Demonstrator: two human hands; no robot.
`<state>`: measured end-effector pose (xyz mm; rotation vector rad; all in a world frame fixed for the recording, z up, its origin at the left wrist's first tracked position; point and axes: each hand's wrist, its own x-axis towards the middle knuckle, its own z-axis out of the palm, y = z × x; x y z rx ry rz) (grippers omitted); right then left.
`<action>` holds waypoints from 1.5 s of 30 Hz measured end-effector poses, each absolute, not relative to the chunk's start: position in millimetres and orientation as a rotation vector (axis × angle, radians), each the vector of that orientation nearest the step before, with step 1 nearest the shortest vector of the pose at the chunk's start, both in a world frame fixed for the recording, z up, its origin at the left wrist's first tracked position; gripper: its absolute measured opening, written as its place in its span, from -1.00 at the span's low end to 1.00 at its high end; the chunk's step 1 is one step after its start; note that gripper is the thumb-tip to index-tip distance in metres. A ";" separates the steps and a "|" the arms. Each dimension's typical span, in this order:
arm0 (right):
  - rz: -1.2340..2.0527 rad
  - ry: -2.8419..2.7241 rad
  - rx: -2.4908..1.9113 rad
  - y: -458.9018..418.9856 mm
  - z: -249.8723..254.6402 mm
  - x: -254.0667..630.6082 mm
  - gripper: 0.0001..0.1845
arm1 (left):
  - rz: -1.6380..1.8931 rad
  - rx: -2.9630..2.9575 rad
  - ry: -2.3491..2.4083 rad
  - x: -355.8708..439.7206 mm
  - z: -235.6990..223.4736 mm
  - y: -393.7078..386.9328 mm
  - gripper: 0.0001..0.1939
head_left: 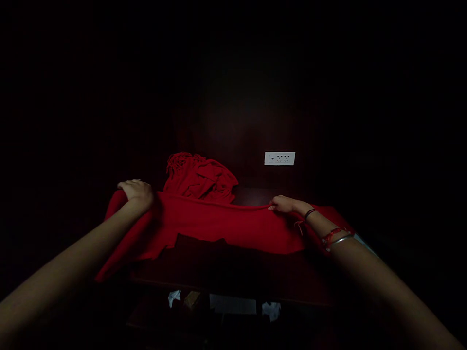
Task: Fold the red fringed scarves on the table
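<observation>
A wide red cloth (226, 223), perhaps a scarf or shawl, stretches between my two hands above a dark table. My left hand (137, 192) grips its upper edge at the left, fingers folded over the fabric. At the right, my right hand (282, 203) pinches the same edge between thumb and fingers. Part of the cloth hangs down past the left wrist, and more of it lies behind the right forearm. Just behind the raised edge is a crumpled red fringed scarf (200, 177), lying in a heap.
A white socket plate (279, 158) is on the dark wall behind the table. Below the tabletop (233, 272), a shelf holds a small brown box (191, 300), a pale flat item (232, 304) and whitish crumpled pieces (271, 310). Deep shadow hides the surroundings.
</observation>
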<state>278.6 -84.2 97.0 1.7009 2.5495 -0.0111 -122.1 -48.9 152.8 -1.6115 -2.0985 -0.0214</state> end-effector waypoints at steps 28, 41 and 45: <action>-0.358 2.944 1.965 -117.5 112.5 320.5 -0.65 | -0.737 -2.063 -2.107 -130.6 156.9 -9.2 -0.56; -0.004 3.065 2.019 -150.7 183.4 296.4 -0.69 | -1.167 -2.939 -0.922 65.2 117.7 -75.4 -0.73; -0.528 2.959 1.903 -160.9 168.1 314.6 -0.58 | -1.222 -2.821 -0.924 35.2 139.8 -68.8 -0.73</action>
